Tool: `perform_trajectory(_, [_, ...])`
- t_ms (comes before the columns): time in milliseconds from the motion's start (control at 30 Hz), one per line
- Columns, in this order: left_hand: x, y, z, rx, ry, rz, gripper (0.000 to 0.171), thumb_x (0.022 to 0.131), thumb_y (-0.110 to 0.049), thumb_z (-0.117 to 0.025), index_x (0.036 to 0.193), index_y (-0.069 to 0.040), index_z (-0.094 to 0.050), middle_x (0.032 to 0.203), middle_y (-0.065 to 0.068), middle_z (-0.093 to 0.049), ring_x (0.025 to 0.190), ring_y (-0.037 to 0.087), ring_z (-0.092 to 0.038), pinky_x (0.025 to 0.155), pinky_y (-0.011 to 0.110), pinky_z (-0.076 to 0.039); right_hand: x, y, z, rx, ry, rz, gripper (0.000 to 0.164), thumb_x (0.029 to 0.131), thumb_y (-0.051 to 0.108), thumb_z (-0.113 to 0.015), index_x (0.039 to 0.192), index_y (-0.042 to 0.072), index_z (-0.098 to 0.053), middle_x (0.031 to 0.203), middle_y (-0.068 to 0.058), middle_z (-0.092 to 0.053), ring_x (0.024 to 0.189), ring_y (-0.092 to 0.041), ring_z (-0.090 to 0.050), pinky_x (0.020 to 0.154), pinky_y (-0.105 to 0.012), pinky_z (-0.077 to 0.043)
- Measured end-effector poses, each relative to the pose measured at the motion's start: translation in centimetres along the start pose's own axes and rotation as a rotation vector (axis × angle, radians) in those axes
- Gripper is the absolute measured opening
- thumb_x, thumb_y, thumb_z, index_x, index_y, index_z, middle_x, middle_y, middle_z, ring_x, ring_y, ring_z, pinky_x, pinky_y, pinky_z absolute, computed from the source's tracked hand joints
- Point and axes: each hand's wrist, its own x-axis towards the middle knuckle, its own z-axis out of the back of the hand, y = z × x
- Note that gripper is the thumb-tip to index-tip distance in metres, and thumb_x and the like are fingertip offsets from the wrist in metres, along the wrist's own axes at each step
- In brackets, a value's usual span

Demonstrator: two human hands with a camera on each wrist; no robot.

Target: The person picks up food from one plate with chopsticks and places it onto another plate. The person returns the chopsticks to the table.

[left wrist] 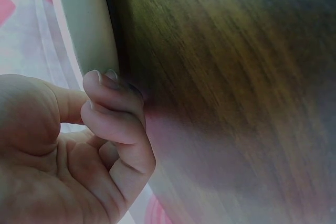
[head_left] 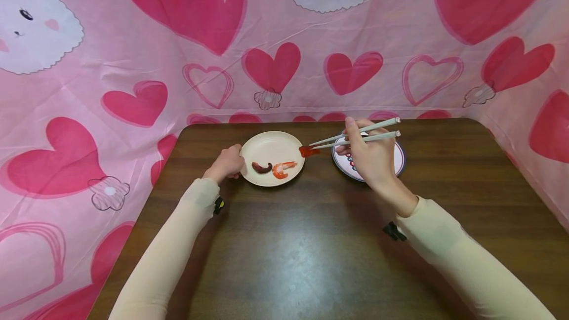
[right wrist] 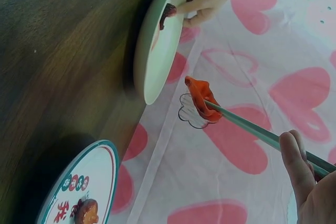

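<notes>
My left hand [head_left: 228, 162] pinches the left rim of a cream plate [head_left: 268, 144], its fingers curled at the edge in the left wrist view. On that plate lie a dark red, curled octopus tentacle [head_left: 262, 168] and an orange-and-white shrimp [head_left: 281, 170]. With my right hand [head_left: 373, 154] I hold a pair of pale green chopsticks [head_left: 382, 136]. Their tips grip a glossy red-orange piece of food [right wrist: 199, 98], thin with wavy edges, of a kind I cannot tell. In the head view it appears at the cream plate's right rim; the right wrist view shows it in the air.
Beneath my right hand stands a white plate [right wrist: 105, 156] with a dark rim and printed characters, partly covered in the head view. A glossy brown food piece [right wrist: 86, 213] lies on it. Pink heart-patterned cloth [head_left: 306, 33] hangs behind the dark wooden table [head_left: 284, 260].
</notes>
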Motion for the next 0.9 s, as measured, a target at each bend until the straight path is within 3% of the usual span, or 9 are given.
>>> perform_trajectory(267, [0.1,0.0,0.0,0.006,0.0,0.004,0.038,0.105,-0.009,-0.04,0.141,0.002,-0.045,0.095,0.022,-0.062,0.057,0.022,-0.059,0.049,0.03,-0.049,0.4,-0.4,-1.0,-0.009,0.044,0.005,0.037,0.105,0.023,-0.067,0.088,-0.01,-0.069,0.074,-0.029,-0.069,0.054,-0.021,-0.071,0.058,-0.034,-0.061])
perform_trajectory(733, [0.3,0.1,0.0,0.006,-0.002,0.002,0.034,0.104,-0.008,-0.042,0.137,0.001,-0.047,0.093,0.022,-0.062,0.056,0.021,-0.059,0.047,0.03,-0.048,0.9,-1.2,-2.7,-0.049,0.045,0.047,0.036,0.106,0.023,-0.066,0.086,-0.007,-0.07,0.071,-0.018,-0.07,0.053,-0.024,-0.071,0.053,-0.033,-0.059])
perform_trajectory(900, [0.2,0.0,0.0,0.012,-0.006,0.003,0.034,0.104,-0.008,-0.042,0.137,0.001,-0.048,0.092,0.022,-0.063,0.057,0.021,-0.059,0.048,0.03,-0.048,1.0,-1.4,-3.2,-0.071,0.039,0.051,0.035,0.106,0.023,-0.066,0.085,-0.005,-0.07,0.07,-0.019,-0.07,0.052,-0.022,-0.07,0.052,-0.032,-0.059])
